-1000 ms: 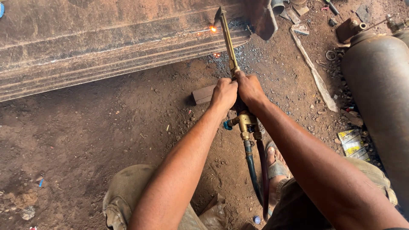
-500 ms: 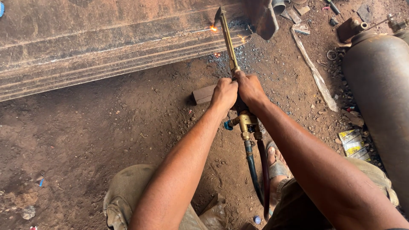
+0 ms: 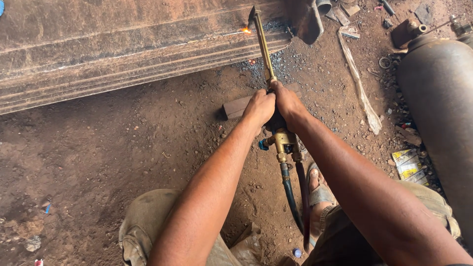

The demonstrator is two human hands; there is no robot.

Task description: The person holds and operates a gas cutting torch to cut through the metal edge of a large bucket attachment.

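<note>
Both of your hands close around the brass cutting torch (image 3: 262,49) at centre frame: your left hand (image 3: 258,106) wraps the grip from the left, your right hand (image 3: 287,101) clamps it from the right with the thumb laid up the tube, neither hand showing any slack. Compared with a second ago, little has moved; the hands sit on the same part of the grip and the tip holds at the same place on the steel, so the cut appears to be advancing slowly, if at all. From your knuckles the slim brass tube runs up to its angled head at upper centre, where an orange glow (image 3: 245,30) burns against the rusted steel beam (image 3: 123,49) lying across the top of the frame, long ridges running its length. Dark slag (image 3: 268,61) speckles the dirt below the tip. Beneath your wrists hang the brass valve block (image 3: 283,143) and two rubber hoses (image 3: 290,197), trailing past your sandalled foot (image 3: 318,189). A small wooden block (image 3: 236,106) lies just left of your hands. At the right edge stands a dull, rounded gas cylinder (image 3: 438,113) on gritty brown earth (image 3: 98,162).
</note>
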